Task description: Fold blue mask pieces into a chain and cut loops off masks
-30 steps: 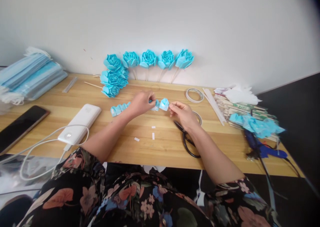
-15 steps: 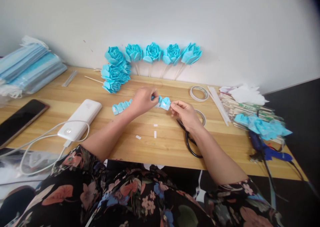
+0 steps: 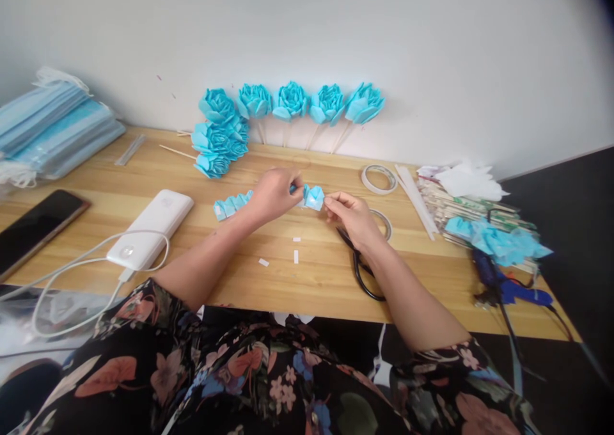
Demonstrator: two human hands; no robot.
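A pleated blue strip [image 3: 314, 197] lies across the middle of the table, its left part showing beyond my left wrist. My left hand [image 3: 278, 193] is closed over the strip, thumb and forefinger pinched on it. At the strip's right end, my right hand [image 3: 349, 214] has thumb and forefinger pressed together; what they hold, if anything, is too small to name. Black-handled scissors [image 3: 359, 272] lie partly under my right hand. Several small white pieces [image 3: 296, 256] are on the wood nearer to me.
Blue paper flowers [image 3: 290, 101] on sticks line the wall. Two tape rolls [image 3: 379, 180], white sticks [image 3: 415, 201], a blue glue gun [image 3: 520, 293] and a stick pile [image 3: 446, 208] are right. Masks [image 3: 57, 128], a phone [image 3: 41, 230] and a white power bank [image 3: 151, 229] are left.
The whole view has shifted slightly, with the table items a little further left. Both hands keep nearly the same pose at the strip.
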